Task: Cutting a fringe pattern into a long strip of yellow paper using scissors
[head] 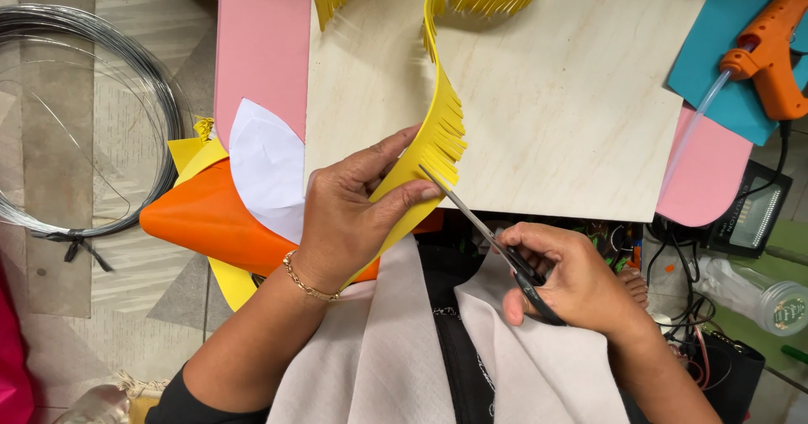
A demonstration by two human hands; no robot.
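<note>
Your left grip point(358, 214) pinches a long yellow foam strip point(438, 129) between thumb and fingers, pressed together on its uncut lower part. Your right grip point(572, 277) is curled closed through the black handles of a pair of scissors point(480, 222). The blades point toward ten o'clock, and their tips touch the strip's fringed edge just beside your left thumb. The strip's long axis runs from your left grip up toward one o'clock, then curls away across the pale wooden bench point(572, 113). Its cut fringe faces three o'clock, toward the scissors. Your left hand is nearer the strip; the right hand sits at four o'clock from the cutting spot. An orange glue gun point(770, 50) lies well apart at two o'clock.
</note>
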